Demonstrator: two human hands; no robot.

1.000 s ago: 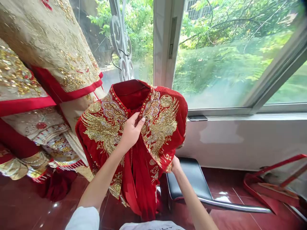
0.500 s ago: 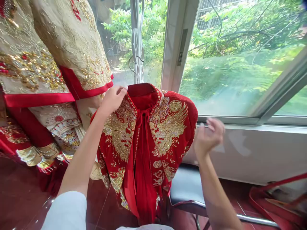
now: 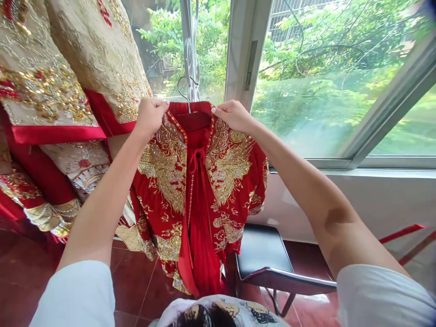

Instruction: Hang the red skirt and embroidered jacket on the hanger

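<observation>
1. Head view, hands: the left hand point(image 3: 151, 117) lies at eleven o'clock on the garment, its fingers curled closed and its thumb pressed along the edge beside the collar, gripping the cloth there. The right hand point(image 3: 233, 114) lies at one o'clock, drawn in to a pinch, thumb and fingers closed on the other side of the neckline.
2. Head view, garment: the red embroidered jacket point(image 3: 166, 186) hangs upright near the middle of the view, between the two forearms, its front parted. Gold winged motifs spread below each shoulder, and beading edges the stand-up collar point(image 3: 212, 131).
3. At the jacket's twelve o'clock, a dark hanger point(image 3: 195, 120) shows inside the neck, its wire hook point(image 3: 182, 88) rising in front of the pale metal scrollwork point(image 3: 192, 68). I cannot tell whether the hook catches on it.
4. Just below the collar, a thin red tie point(image 3: 198, 156) is looped in a bow; plain red cloth point(image 3: 204, 254) falls through the opening towards six o'clock.
5. From nine to eleven o'clock hang cream sequinned garments point(image 3: 102, 54) trimmed with red bands, just beside the left hand.
6. At the jacket's four o'clock stands a black-seated chair point(image 3: 262, 250) on the dark red tiled floor point(image 3: 139, 281).
7. From twelve to three o'clock runs a sliding window point(image 3: 327, 100) with green foliage beyond.
8. White short sleeves point(image 3: 78, 290) show at eight and four o'clock, and a printed white shirt front point(image 3: 245, 309) at six.
</observation>
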